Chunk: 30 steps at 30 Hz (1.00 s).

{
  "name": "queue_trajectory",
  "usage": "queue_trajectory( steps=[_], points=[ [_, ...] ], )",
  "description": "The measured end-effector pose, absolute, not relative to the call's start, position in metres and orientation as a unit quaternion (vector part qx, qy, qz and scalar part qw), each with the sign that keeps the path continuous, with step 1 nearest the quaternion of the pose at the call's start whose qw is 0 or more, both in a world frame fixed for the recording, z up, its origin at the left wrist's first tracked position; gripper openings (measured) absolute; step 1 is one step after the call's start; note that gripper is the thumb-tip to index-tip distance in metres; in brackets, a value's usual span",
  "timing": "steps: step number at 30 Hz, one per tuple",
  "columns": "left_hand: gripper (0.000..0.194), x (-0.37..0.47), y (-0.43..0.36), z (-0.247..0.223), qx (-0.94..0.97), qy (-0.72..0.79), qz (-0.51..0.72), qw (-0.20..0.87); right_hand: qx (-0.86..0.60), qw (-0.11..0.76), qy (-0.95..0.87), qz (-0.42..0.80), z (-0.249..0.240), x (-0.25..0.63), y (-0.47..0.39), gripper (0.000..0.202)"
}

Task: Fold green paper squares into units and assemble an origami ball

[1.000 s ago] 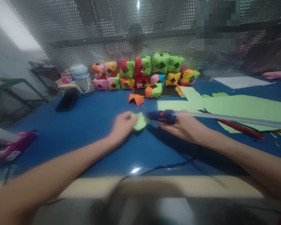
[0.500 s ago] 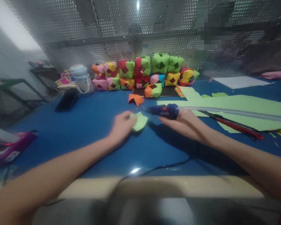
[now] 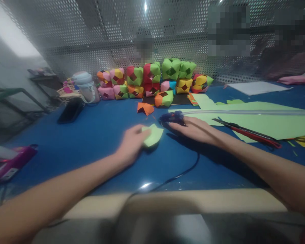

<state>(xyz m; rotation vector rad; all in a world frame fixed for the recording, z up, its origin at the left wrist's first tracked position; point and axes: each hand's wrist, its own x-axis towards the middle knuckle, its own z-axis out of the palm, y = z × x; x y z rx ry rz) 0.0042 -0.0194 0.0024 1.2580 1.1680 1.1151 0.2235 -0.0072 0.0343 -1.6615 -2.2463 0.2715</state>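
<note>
My left hand pinches a folded light-green paper piece just above the blue table. To its right, my right hand is closed on a blue hot glue gun. The gun's nozzle points left, and a long clear glue stick extends from its back end. The gun's black cord runs down over the near table edge. An orange folded paper piece lies beyond my hands, with tiny orange scraps beside it.
Folded-paper cubes are stacked along the back. Green paper sheets and a red-black cutter lie to the right. A dark phone, a flask and a magenta box are on the left.
The glue gun in my right hand has been lowered toward the table, its glue stick tilting up at the far end. My left hand still holds the green paper piece, now slightly farther right.
</note>
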Motion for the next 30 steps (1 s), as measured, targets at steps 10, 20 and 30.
queue_trajectory(
  steps=[10,20,30],
  points=[
    [0.021,0.007,-0.025,0.001,0.544,0.468,0.481,0.504,-0.512,0.264,-0.772,0.269,0.055,0.207,-0.045,0.025],
    [0.021,0.010,-0.032,0.004,0.572,0.453,0.457,0.509,-0.457,0.406,-0.699,0.373,0.026,0.183,-0.040,0.010],
    [0.012,0.011,-0.030,0.003,0.542,0.465,0.451,0.535,-0.420,0.410,-0.749,0.307,0.027,0.181,-0.046,0.009]
  ],
)
